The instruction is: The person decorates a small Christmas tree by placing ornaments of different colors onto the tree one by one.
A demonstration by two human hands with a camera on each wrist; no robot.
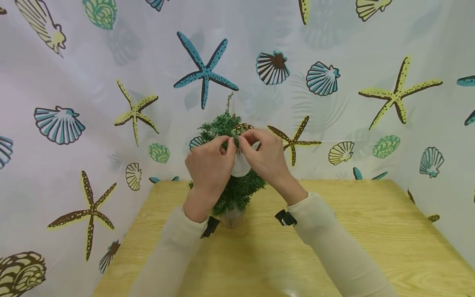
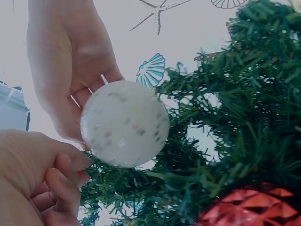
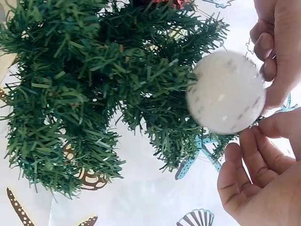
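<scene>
A small artificial Christmas tree (image 1: 241,192) stands on the table. In front of its upper part hangs a white ball ornament (image 1: 241,166), speckled with dark spots in the left wrist view (image 2: 127,125). My left hand (image 1: 211,161) and right hand (image 1: 265,154) meet just above the ball, thumbs and index fingertips pinched together. A green branch tip (image 3: 258,121) shows between the fingertips. The other fingers curl beside the ball. Whatever thin loop the ball hangs by is hidden by my fingers.
A red faceted ornament (image 2: 254,207) hangs among the branches. The tree's pale base (image 1: 233,216) rests on the wooden table (image 1: 352,243). Behind and on both sides hangs a white curtain (image 1: 241,24) printed with starfish and shells. Black bands are on both wrists.
</scene>
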